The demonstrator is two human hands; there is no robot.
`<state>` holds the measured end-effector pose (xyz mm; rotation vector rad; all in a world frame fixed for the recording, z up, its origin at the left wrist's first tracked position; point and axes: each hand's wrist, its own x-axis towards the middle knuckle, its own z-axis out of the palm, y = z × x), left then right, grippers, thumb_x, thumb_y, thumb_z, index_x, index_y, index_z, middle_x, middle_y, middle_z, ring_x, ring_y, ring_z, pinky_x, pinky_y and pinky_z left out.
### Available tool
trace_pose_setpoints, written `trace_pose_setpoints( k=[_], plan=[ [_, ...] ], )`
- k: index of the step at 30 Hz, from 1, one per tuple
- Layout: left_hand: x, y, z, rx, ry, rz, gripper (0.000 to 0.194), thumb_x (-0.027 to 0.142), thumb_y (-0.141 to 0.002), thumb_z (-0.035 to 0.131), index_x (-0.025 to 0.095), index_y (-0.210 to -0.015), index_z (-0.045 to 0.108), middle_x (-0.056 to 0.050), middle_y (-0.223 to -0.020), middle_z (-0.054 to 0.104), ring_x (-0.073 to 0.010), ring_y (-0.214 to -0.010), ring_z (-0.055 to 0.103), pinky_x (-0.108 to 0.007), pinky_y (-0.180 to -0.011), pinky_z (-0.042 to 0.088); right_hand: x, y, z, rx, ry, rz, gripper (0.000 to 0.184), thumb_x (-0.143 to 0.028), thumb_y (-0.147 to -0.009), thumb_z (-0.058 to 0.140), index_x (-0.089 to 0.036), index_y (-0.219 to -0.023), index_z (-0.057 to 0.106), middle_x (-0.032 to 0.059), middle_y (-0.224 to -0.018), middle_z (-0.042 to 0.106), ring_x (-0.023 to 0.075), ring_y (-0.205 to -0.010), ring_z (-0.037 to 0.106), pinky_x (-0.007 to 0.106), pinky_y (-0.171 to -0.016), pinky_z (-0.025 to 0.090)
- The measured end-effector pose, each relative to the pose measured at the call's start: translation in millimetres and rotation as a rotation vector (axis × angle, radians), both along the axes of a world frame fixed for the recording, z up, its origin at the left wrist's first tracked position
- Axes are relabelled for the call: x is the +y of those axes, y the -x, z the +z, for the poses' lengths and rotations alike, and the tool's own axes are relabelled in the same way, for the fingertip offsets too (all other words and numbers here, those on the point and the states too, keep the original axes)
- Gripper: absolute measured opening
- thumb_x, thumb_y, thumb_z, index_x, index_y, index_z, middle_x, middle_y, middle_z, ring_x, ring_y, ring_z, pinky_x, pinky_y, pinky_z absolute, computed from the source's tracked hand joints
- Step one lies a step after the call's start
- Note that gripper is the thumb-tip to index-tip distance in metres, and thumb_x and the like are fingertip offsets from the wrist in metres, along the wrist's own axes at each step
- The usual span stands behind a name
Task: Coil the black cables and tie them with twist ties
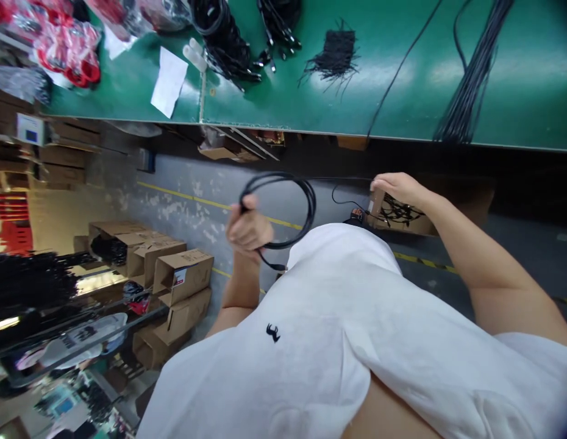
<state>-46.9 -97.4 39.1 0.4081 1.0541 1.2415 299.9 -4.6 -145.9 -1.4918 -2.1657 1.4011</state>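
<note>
A looped black cable (311,210) hangs in the air in front of my white shirt. My left hand (249,228), slightly blurred, is closed round one side of the loops, and a short end with a dark tip dangles below it. From the coil a thin stretch of cable runs right to the fingertips of my right hand (395,185), which are closed on it. Below that hand another thin wire curves down toward a cardboard box (377,204) holding tangled black cables (397,211).
The green table (274,110) bears bundled black cables (226,46), a pile of short black ties (338,52), long black strands (475,79), white paper (169,82) and red bagged items (66,46). Open cardboard boxes (183,274) stand on the floor at left.
</note>
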Motion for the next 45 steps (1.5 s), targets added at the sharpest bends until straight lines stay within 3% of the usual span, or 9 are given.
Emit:
trace_pose_setpoints(
  k=[5, 9, 13, 18, 25, 32, 36, 40, 45],
  plan=[
    [15.3, 7.8, 6.0, 0.098, 0.0, 0.157, 0.026, 0.04, -0.101, 0.048, 0.02, -0.099, 0.065, 0.012, -0.042, 0.032, -0.0008, -0.026, 0.022, -0.012, -0.028, 0.016, -47.4, -1.8, 14.7, -0.2, -0.07, 0.218, 0.041, -0.045, -0.095, 0.036, -0.022, -0.085, 0.068, 0.0055, -0.087, 0.074, 0.0194, -0.078, 0.066, 0.027, -0.066, 0.041],
    [21.5, -13.7, -27.7, 0.192, 0.142, -0.178, 0.03, 0.044, -0.09, 0.065, 0.015, -0.086, 0.06, 0.001, -0.061, 0.065, -0.008, -0.048, 0.062, -0.014, -0.044, 0.044, -74.3, 26.5, 96.9, 0.171, -0.259, 0.529, 0.043, -0.048, -0.1, 0.036, -0.023, -0.1, 0.071, 0.0059, -0.088, 0.073, 0.0163, -0.075, 0.066, 0.025, -0.064, 0.039],
    [7.1, -38.3, -48.4, 0.107, 0.15, -0.616, 0.044, 0.055, -0.079, 0.074, 0.013, -0.089, 0.062, -0.009, -0.077, 0.075, -0.0206, -0.074, 0.074, -0.027, -0.064, 0.058, -46.8, 51.7, 145.8, 0.374, -0.289, 0.361, 0.045, -0.05, -0.1, 0.037, -0.021, -0.095, 0.071, 0.0053, -0.082, 0.071, 0.0141, -0.07, 0.062, 0.025, -0.065, 0.04],
    [-8.1, -43.9, -32.6, -0.073, 0.102, -0.763, 0.039, 0.053, -0.083, 0.071, 0.014, -0.084, 0.066, 0.006, -0.039, 0.049, -0.0061, -0.028, 0.04, -0.017, -0.035, 0.035, -2.1, 54.6, 105.8, 0.331, -0.109, 0.23, 0.046, -0.057, -0.094, 0.044, -0.019, -0.086, 0.068, 0.0036, -0.079, 0.069, 0.0148, -0.072, 0.06, 0.026, -0.069, 0.042],
    [-4.1, 14.9, 9.9, 0.073, -0.198, 0.214, 0.045, 0.059, -0.097, 0.045, 0.022, -0.076, 0.062, 0.015, -0.031, 0.0, -0.0014, -0.025, -0.014, -0.015, -0.025, 0.002, -8.9, -30.1, -10.4, -0.13, -0.043, -0.052, 0.045, -0.049, -0.096, 0.032, -0.019, -0.081, 0.061, 0.0087, -0.084, 0.069, 0.0181, -0.075, 0.06, 0.027, -0.066, 0.041],
    [13.2, -13.6, -23.6, 0.219, 0.058, -0.204, 0.024, 0.039, -0.092, 0.064, 0.016, -0.095, 0.064, 0.001, -0.063, 0.066, -0.0064, -0.048, 0.06, -0.014, -0.045, 0.043, -63.9, 3.7, 89.2, 0.018, -0.382, 0.547, 0.043, -0.048, -0.102, 0.035, -0.021, -0.09, 0.066, 0.0077, -0.082, 0.07, 0.0177, -0.069, 0.062, 0.029, -0.058, 0.031],
    [6.9, -43.6, -53.2, 0.175, 0.081, -0.621, 0.042, 0.053, -0.081, 0.072, 0.013, -0.089, 0.062, -0.012, -0.089, 0.077, -0.0188, -0.081, 0.074, -0.027, -0.075, 0.057, -41.0, 42.5, 140.4, 0.177, -0.445, 0.511, 0.043, -0.046, -0.102, 0.036, -0.02, -0.09, 0.068, 0.0065, -0.082, 0.069, 0.0155, -0.069, 0.06, 0.028, -0.06, 0.033],
    [-3.5, -57.1, -45.8, -0.023, 0.115, -0.926, 0.047, 0.056, -0.081, 0.071, 0.012, -0.092, 0.063, -0.013, -0.079, 0.076, -0.0207, -0.07, 0.073, -0.03, -0.066, 0.057, -9.4, 55.0, 139.9, 0.213, -0.345, 0.406, 0.042, -0.048, -0.099, 0.04, -0.02, -0.086, 0.068, 0.0042, -0.079, 0.068, 0.0144, -0.069, 0.058, 0.026, -0.062, 0.034],
    [-6.7, -49.9, -33.5, -0.143, 0.187, -0.776, 0.037, 0.049, -0.082, 0.072, 0.013, -0.083, 0.064, 0.005, -0.041, 0.05, -0.0064, -0.03, 0.042, -0.017, -0.036, 0.036, 5.2, 41.8, 103.1, 0.301, -0.106, 0.218, 0.042, -0.056, -0.09, 0.051, -0.019, -0.085, 0.069, 0.0023, -0.075, 0.067, 0.014, -0.069, 0.057, 0.026, -0.067, 0.039]
  ],
)
